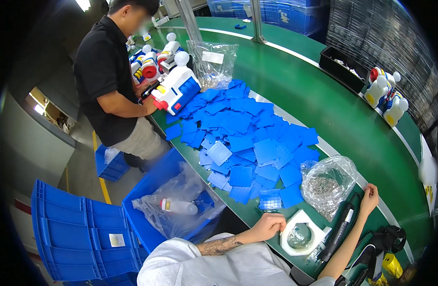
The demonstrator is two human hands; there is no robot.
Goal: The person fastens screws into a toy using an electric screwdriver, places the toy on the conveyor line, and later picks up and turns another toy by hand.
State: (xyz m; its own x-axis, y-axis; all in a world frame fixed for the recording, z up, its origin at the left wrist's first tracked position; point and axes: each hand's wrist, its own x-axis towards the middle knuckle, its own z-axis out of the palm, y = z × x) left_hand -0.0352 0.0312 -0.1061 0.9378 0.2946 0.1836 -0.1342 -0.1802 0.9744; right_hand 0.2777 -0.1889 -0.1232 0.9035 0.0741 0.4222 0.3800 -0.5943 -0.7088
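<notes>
My left hand (268,226) is closed, its fingers curled beside the upper left edge of a white holder block (287,242); anything inside the fingers is hidden. The block has a large round opening with something clear in it. Further right, my right hand (370,199) has its fingertips pinched together at the table's inner edge; what they hold, if anything, is too small to tell. Between the hands lie a clear plastic bag (324,185) of small metal screws and a black electric screwdriver (337,233). Just beyond my left hand is a pale, translucent blue square piece (270,200).
Blue plastic plates (247,143) spread over the green table. A co-worker (109,71) stands at the far left by white-and-blue toy blasters (178,88). Below the table edge, a blue crate (147,209) holds plastic bags and a white bottle-shaped part. Straps and a yellow object (392,264) lie right.
</notes>
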